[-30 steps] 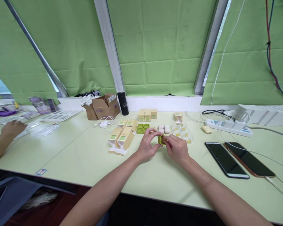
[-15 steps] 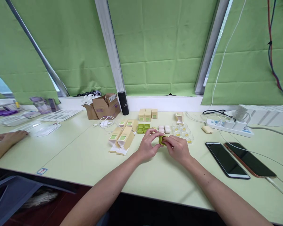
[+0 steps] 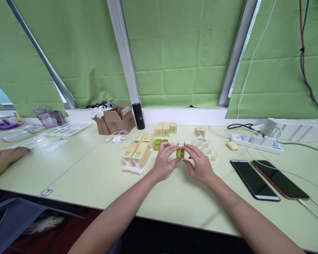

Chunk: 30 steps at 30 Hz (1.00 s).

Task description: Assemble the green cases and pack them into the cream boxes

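Between my two hands is a small olive-green square case (image 3: 180,153), its hollow side facing me. My left hand (image 3: 165,161) pinches its left side with thumb and fingers. On the other side, my right hand (image 3: 200,164) pinches the right edge the same way. Just beyond the hands sit more green cases (image 3: 158,144), partly covered by my left hand. Small white pieces (image 3: 184,143) show behind my fingertips. Clear plastic cups with yellow centres (image 3: 208,151) lie right of my right hand.
Cream boxes with green labels, some with open flaps (image 3: 141,155), stand to the left. Behind are closed boxes (image 3: 166,129), a brown carton (image 3: 120,120) and a black bottle (image 3: 138,116). Two phones (image 3: 254,180) and a power strip (image 3: 257,141) lie right. Another person's hand (image 3: 14,155) rests far left.
My right fingers have come out of the green case and now grip its right edge. The case has turned so its hollow faces me.
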### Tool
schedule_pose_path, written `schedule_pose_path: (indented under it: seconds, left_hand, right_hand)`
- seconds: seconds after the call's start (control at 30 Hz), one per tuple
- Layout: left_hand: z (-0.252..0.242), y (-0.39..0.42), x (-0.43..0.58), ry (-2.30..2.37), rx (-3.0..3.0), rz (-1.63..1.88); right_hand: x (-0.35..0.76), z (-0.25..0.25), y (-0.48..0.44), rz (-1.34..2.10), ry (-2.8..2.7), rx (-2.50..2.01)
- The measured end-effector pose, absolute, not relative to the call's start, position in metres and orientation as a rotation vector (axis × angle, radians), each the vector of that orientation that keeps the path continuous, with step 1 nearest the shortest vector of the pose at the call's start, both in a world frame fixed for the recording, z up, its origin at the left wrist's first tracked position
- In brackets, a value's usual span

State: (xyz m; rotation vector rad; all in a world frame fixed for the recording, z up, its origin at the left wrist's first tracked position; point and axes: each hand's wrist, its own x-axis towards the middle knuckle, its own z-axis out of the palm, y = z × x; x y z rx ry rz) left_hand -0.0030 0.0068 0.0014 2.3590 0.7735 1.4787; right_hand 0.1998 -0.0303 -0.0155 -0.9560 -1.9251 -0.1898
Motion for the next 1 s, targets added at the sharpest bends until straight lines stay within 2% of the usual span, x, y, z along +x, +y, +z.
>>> schedule_pose_path:
  seconds: [0.33,0.57,1.0]
  left_hand:
    - [0.002,0.002,-0.002,0.79,2.138,1.404]
    - [0.0,0.006,0.001,0.78,1.969,1.386]
    - [-0.005,0.012,0.009,0.872,1.696,1.26]
  right_hand:
    - [0.19,-0.017,-0.03,0.16,-1.736,-0.861]
    - [0.188,-0.016,-0.03,0.266,-1.647,-0.86]
    - [0.189,-0.021,-0.029,0.143,-1.785,-0.841]
